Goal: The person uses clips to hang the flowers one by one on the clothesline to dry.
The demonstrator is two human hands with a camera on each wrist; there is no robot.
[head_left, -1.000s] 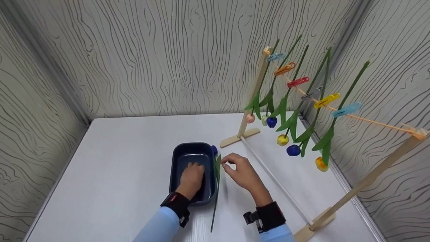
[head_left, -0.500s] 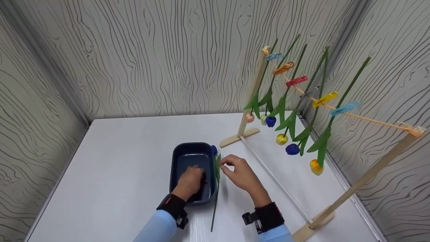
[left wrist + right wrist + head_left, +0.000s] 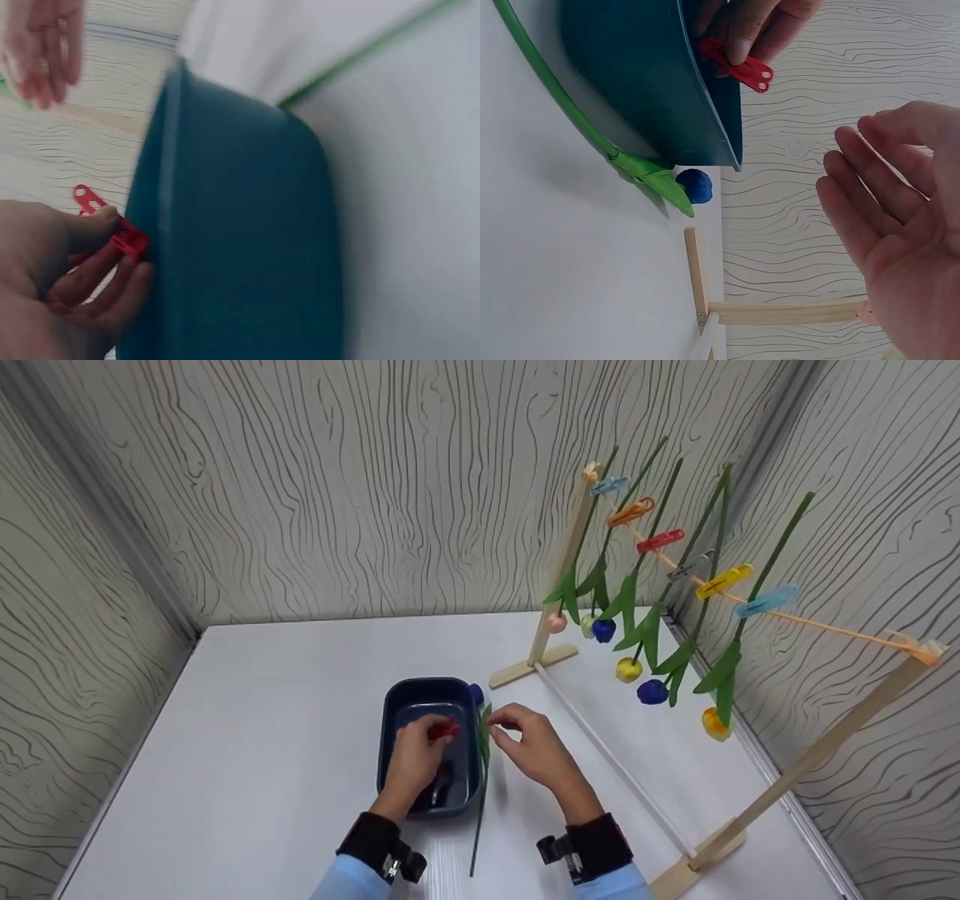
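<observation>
My left hand (image 3: 411, 757) pinches a red clothespin (image 3: 129, 238) between thumb and fingers, over the dark blue basin (image 3: 386, 727). In the right wrist view the clothespin lies across the basin's rim. A dark shape (image 3: 441, 787) shows at the basin's near end, below the left hand. My right hand (image 3: 536, 746) hovers right of the basin, fingers loosely curved and holding nothing. Along the basin's right side lies an artificial tulip with a blue head (image 3: 694, 186), green leaves and a long stem (image 3: 478, 825) pointing toward me.
On the right stands a wooden frame (image 3: 814, 757) with an orange cord (image 3: 832, 634). Several tulips hang heads down from it by coloured clothespins, such as a yellow one (image 3: 724, 581) and a red one (image 3: 660, 541). Patterned walls (image 3: 375, 487) enclose the white table (image 3: 262, 750).
My left hand has come up from the basin's floor with the red clothespin and turned slightly. The right hand has stayed nearly in place beside the tulip.
</observation>
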